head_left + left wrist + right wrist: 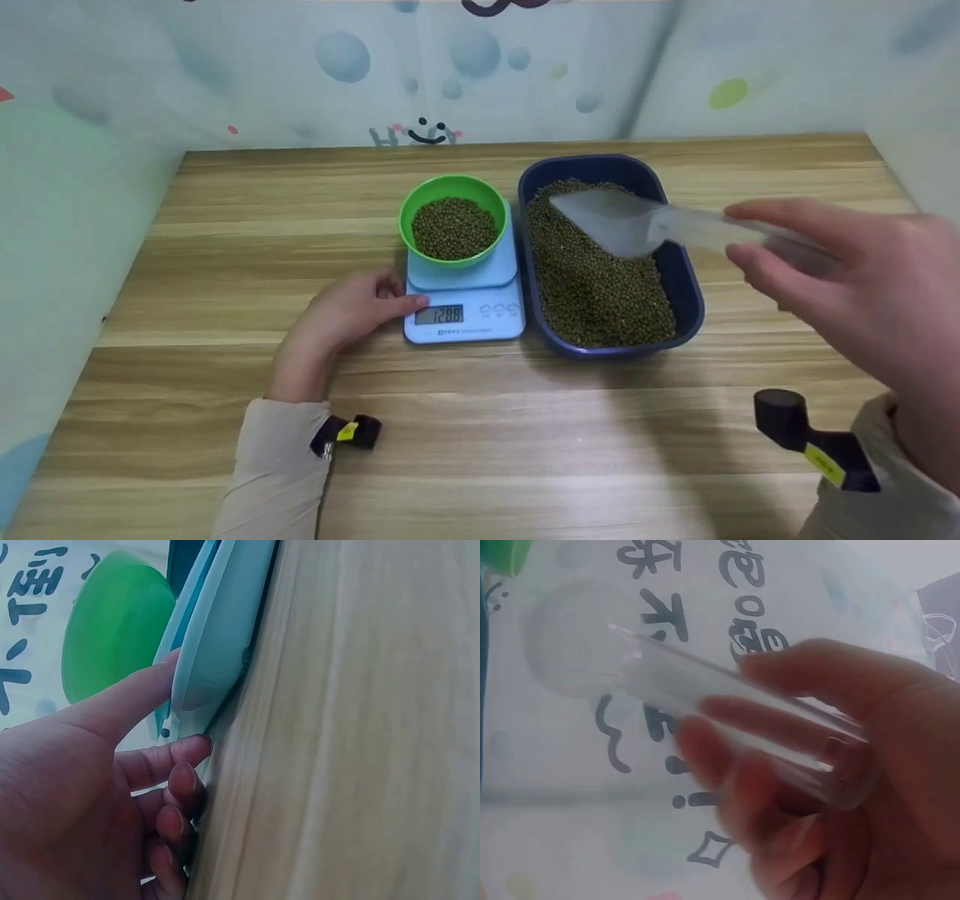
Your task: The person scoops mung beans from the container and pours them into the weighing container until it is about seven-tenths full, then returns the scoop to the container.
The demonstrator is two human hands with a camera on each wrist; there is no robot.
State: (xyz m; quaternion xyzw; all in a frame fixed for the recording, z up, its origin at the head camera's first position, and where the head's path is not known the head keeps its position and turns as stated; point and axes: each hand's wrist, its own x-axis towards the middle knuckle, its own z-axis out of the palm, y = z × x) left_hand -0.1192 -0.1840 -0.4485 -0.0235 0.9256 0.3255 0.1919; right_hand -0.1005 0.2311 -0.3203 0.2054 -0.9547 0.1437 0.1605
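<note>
My left hand (pixel 352 306) grips the left edge of a pale blue kitchen scale (pixel 487 330), thumb on top beside the display and the other fingers curled at its side, as the left wrist view shows. The display reads 128.8. On the scale's platform stands a green bowl (pixel 407 225) holding small round olive-brown grains (pixel 454 229). With my right hand (pixel 862 270) I hold a clear plastic scoop (pixel 607 221) by its handle. Its blade is over a dark blue tub (pixel 694 300) of the same grains; no grains show in the blade.
The tub stands close to the scale's right side on a wood-grain table (pixel 450 450). Behind the table hangs a white sheet (pixel 540 75) printed with bubbles and a smiling face. Wrist cameras sit on both sleeves.
</note>
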